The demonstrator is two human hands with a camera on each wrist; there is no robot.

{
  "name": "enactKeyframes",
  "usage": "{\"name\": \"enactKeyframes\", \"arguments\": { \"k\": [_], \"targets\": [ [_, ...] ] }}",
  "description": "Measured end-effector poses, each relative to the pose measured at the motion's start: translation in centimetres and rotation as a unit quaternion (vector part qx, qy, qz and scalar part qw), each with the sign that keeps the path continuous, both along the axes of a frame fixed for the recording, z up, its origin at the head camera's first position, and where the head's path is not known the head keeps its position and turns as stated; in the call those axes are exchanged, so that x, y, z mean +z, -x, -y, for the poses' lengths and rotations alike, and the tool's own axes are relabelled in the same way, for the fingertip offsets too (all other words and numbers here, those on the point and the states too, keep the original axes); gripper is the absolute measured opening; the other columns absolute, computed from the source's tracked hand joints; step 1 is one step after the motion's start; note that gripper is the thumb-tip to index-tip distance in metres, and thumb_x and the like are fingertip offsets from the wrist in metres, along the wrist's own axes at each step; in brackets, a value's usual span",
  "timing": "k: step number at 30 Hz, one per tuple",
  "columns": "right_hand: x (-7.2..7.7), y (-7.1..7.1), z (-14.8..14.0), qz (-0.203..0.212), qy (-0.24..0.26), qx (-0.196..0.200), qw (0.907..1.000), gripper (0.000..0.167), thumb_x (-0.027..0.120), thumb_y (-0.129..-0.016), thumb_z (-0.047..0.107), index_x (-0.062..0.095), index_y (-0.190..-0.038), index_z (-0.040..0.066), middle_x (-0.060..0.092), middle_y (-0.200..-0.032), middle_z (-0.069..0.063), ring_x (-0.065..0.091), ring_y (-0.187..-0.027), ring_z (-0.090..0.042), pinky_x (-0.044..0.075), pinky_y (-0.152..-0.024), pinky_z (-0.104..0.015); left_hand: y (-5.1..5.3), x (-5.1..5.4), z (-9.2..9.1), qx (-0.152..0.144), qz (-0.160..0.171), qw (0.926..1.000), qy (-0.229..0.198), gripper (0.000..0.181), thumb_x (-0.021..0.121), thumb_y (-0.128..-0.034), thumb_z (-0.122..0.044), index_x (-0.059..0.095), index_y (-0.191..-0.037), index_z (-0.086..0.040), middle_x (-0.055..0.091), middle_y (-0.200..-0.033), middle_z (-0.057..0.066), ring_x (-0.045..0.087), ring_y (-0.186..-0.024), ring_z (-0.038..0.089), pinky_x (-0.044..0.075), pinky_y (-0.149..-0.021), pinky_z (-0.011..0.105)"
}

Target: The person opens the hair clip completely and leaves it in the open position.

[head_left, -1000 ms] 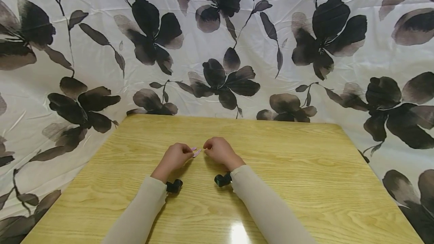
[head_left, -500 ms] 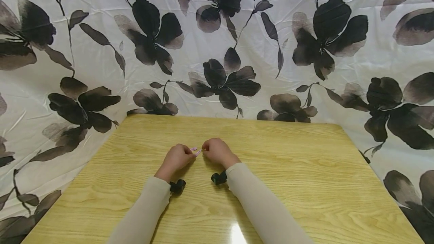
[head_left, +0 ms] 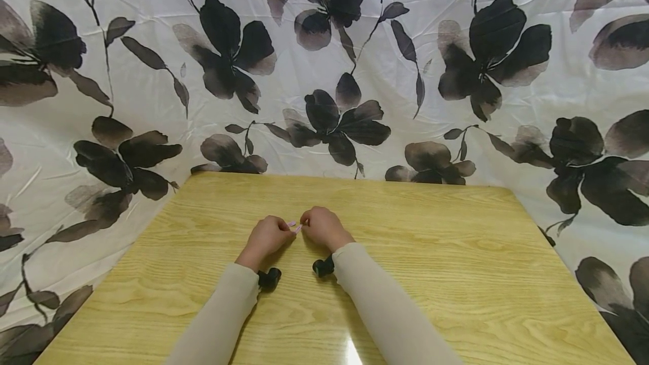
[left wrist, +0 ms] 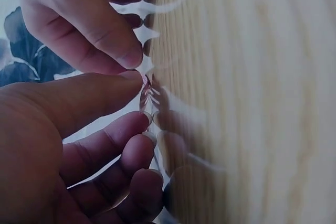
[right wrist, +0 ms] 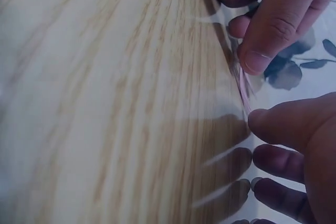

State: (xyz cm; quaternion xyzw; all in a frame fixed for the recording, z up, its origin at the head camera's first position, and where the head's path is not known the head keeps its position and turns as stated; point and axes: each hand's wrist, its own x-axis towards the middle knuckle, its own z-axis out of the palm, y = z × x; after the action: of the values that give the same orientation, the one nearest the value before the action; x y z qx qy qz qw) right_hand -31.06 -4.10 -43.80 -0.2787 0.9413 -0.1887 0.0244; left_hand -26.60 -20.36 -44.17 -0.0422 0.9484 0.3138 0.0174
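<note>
From where I stand, the person's left hand (head_left: 267, 237) has a slim pink strip (head_left: 298, 230) pinched between thumb and finger, low over the wooden table (head_left: 446, 275), while the right hand (head_left: 325, 227) nips its other end, so the strip bridges the narrow gap between the fingertips. A second pink bit (head_left: 291, 223) peeks out just beyond the left fingers; whether it belongs to the same strip, I can't tell.
</note>
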Motion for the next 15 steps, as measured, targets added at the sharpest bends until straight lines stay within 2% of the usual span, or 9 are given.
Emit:
{"name": "enactKeyframes", "arguments": {
  "k": [6, 15],
  "targets": [
    [-0.11, 0.02, 0.27, -0.013, -0.017, -0.004, 0.9998, 0.02, 0.06, -0.095, 0.021, 0.073, -0.109, 0.017, 0.068, -0.104, -0.002, 0.063, -0.098, -0.018, 0.051, -0.086, -0.036, -0.03, -0.15, -0.07, 0.001, 0.001, 1.0, -0.006, 0.017, 0.072, -0.0867, -0.025, 0.069, -0.081, -0.01, 0.065, -0.081, 0.004, 0.054, -0.071, 0.02, 0.043, -0.066, 0.031],
    [0.09, -0.16, 0.03, -0.023, -0.009, -0.004, 0.9997, 0.011, 0.064, -0.093, 0.021, 0.074, -0.097, 0.017, 0.068, -0.098, 0.0, 0.063, -0.094, -0.017, 0.052, -0.082, -0.034, 0.01, -0.21, 0.1, -0.004, -0.011, 0.9999, -0.005, 0.012, 0.07, -0.0871, -0.02, 0.07, -0.084, -0.008, 0.066, -0.084, 0.005, 0.056, -0.073, 0.02, 0.047, -0.069, 0.034]
  ]
}}
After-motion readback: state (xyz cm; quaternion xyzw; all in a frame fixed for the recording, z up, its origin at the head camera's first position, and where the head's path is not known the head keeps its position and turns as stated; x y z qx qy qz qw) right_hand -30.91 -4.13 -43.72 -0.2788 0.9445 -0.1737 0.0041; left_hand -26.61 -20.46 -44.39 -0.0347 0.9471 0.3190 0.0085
